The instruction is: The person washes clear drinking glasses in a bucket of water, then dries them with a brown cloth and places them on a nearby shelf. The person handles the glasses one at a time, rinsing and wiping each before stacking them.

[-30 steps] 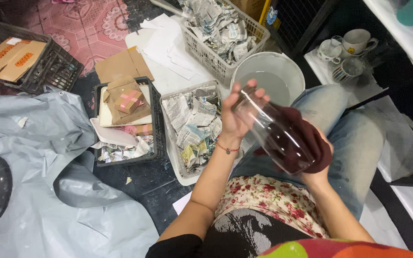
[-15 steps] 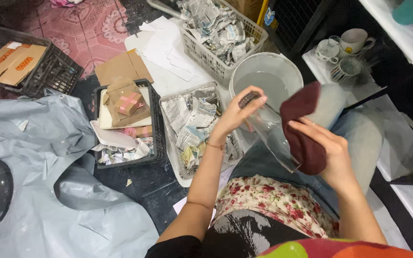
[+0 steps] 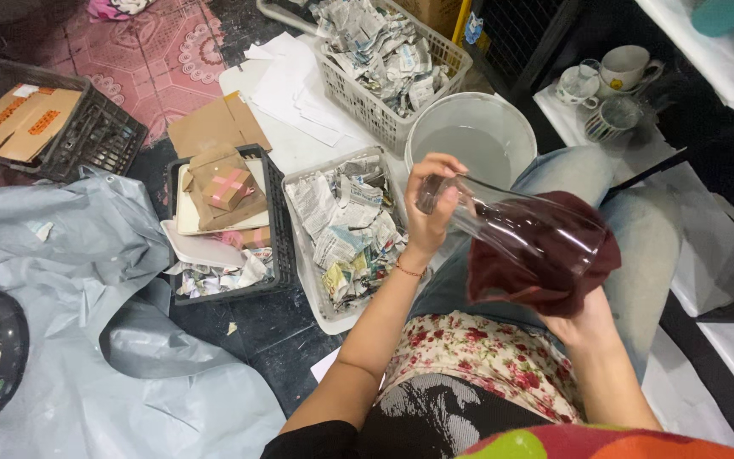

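Holding the clear glass vase [image 3: 520, 234] tilted over my lap, left hand [image 3: 428, 204] fingers closed on its narrow end, my right hand [image 3: 584, 319] has moved the maroon cloth [image 3: 537, 280] underneath, cupping its wide end.

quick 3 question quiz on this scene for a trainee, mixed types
1. True or false: the left hand grips the clear glass vase at its narrow end.
2. What does the right hand press against the vase? A) newspaper B) dark red cloth C) cardboard
3. Fill in: the white bucket stands beside a ___ of crumpled newspaper.

Key: 1 true; 2 B; 3 basket.
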